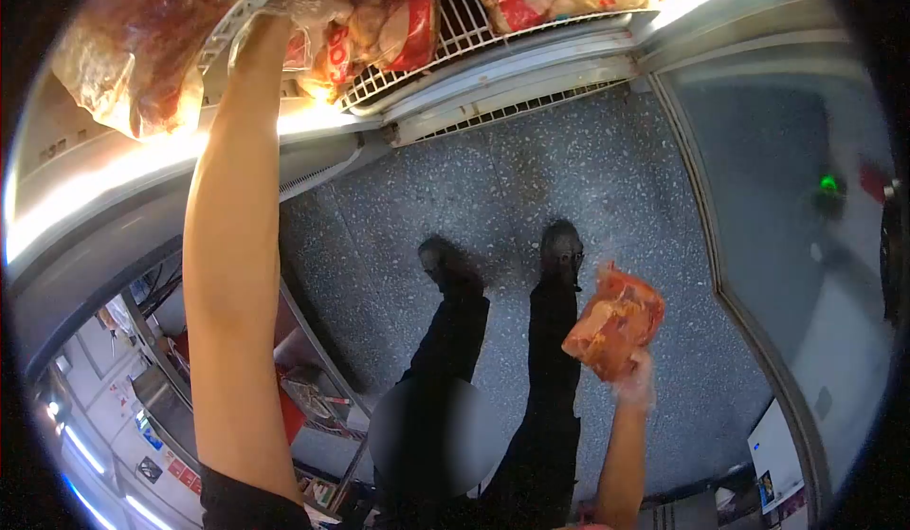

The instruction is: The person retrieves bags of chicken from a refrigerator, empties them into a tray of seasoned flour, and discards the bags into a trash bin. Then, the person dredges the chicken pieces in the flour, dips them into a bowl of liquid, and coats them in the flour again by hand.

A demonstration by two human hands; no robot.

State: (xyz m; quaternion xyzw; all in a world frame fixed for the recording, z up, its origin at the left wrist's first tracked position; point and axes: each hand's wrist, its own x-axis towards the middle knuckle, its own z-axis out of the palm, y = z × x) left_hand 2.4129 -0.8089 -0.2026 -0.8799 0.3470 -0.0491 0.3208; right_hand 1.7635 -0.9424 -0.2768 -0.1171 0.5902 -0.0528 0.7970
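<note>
My left arm reaches up into a lit shelf at the top left, where my left hand (289, 16), in a clear plastic glove, is among bagged pieces of meat (379, 27); its fingers are mostly hidden. Low on the right, my right hand (635, 381), also in a clear glove, holds a bag of red meat (618, 323) over the floor. A larger bag of dark red meat (142, 46) hangs over the shelf edge at the far upper left.
White wire racks (464, 13) carry more bags with red labels. A grey door (758, 179) stands at the right. Below are the speckled floor (493, 179) and my two dark shoes (562, 243). Metal shelving (313, 350) is at the lower left.
</note>
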